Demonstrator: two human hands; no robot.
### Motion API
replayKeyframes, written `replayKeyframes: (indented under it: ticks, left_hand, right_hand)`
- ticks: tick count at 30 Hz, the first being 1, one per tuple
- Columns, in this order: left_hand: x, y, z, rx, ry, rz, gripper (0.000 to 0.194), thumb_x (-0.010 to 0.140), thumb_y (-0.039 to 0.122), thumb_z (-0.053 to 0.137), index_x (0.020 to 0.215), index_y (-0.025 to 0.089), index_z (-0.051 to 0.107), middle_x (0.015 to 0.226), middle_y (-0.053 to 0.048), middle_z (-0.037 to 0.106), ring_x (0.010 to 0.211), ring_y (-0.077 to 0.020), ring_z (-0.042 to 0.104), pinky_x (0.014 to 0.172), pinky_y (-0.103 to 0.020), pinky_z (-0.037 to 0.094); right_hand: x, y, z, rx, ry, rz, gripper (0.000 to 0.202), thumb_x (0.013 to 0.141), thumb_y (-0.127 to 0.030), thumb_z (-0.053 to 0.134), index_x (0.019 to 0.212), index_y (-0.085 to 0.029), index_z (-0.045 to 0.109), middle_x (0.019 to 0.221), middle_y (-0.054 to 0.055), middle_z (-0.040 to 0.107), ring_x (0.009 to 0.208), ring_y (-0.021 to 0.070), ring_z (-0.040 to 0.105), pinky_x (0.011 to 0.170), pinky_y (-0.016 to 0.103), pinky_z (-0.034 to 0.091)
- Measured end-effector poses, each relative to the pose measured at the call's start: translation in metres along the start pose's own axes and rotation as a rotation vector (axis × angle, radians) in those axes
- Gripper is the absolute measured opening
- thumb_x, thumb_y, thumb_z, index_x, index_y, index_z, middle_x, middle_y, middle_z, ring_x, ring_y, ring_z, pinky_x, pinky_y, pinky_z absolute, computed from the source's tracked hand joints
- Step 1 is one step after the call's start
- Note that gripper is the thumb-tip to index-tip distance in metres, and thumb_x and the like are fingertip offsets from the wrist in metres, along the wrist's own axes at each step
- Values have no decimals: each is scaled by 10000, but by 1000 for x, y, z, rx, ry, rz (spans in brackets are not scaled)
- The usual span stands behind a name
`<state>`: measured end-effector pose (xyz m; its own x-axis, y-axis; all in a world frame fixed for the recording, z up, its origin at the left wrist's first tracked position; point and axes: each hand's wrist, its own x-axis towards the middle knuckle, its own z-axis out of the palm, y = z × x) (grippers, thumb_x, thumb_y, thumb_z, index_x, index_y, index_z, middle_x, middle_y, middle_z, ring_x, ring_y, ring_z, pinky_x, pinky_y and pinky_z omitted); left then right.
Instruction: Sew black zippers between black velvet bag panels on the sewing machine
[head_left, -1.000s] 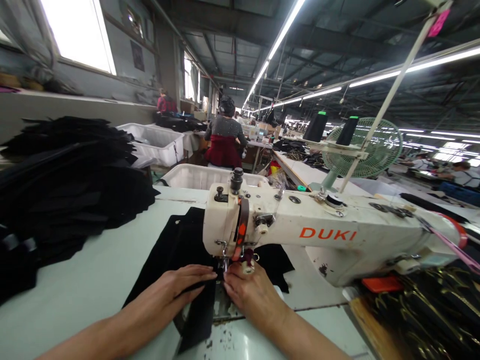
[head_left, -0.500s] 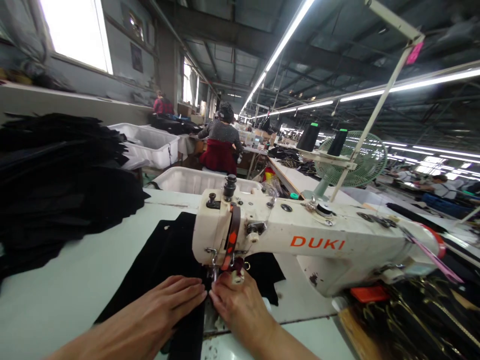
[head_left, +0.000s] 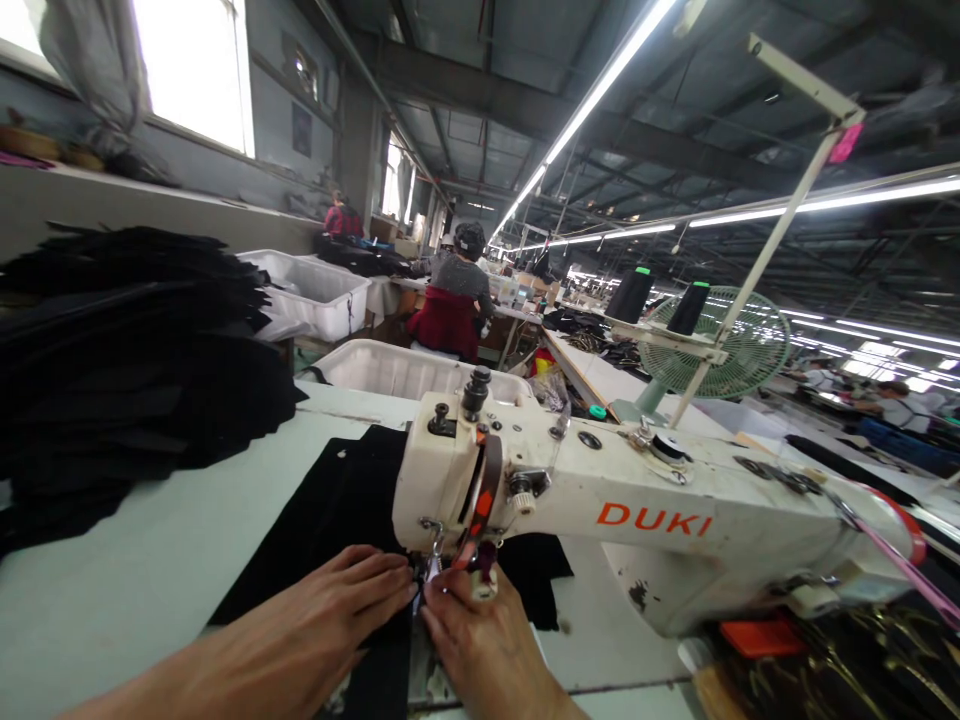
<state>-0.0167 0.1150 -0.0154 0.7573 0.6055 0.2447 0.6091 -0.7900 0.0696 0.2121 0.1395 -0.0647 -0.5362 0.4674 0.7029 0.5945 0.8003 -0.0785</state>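
Observation:
A black fabric piece [head_left: 300,530] lies on the table and runs under the head of a white sewing machine [head_left: 525,470]. My left hand [head_left: 337,610] rests on this cloth left of the presser foot [head_left: 433,565], fingers stretched out and lying flat. Close to the foot on its right side, my right hand [head_left: 480,630] has its thumb and fingers pinched together at the cloth's edge. Its fingertips are partly covered by the machine's parts. Another part of the black cloth shows behind my right hand, under the arm.
A tall stack of black fabric pieces [head_left: 135,360] fills the table's left side. Beyond the machine stand white plastic bins [head_left: 420,372], thread cones [head_left: 630,297] on a stand and a green fan [head_left: 739,340]. A seated person [head_left: 454,290] works ahead; dark pieces with gold-coloured trim [head_left: 862,660] lie at right.
The view has shifted, so the machine appears lower and farther right. Both hands keep nearly the same places beside the presser foot.

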Motion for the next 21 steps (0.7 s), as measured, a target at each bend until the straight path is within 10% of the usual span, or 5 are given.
replayKeyframes:
  ticks: [13, 21]
  left_hand:
    - [1, 1, 0, 82, 94, 48, 537, 870, 52, 575, 1396, 162, 556, 1374, -75, 641, 1272, -243, 593, 1123, -336, 421]
    - [1, 11, -14, -16, -40, -65, 512, 958, 209, 647, 1453, 209, 519, 1427, -86, 593, 1321, -286, 547, 1104, -446, 449]
  right_hand:
    - [6, 0, -8, 100, 32, 64, 130, 911, -151, 591, 920, -248, 677, 878, -10, 728, 813, 203, 663, 785, 307, 496]
    - [14, 1, -35, 274, -82, -1, 172, 900, -118, 549, 820, -229, 653, 826, -15, 724, 800, 168, 661, 825, 298, 463]
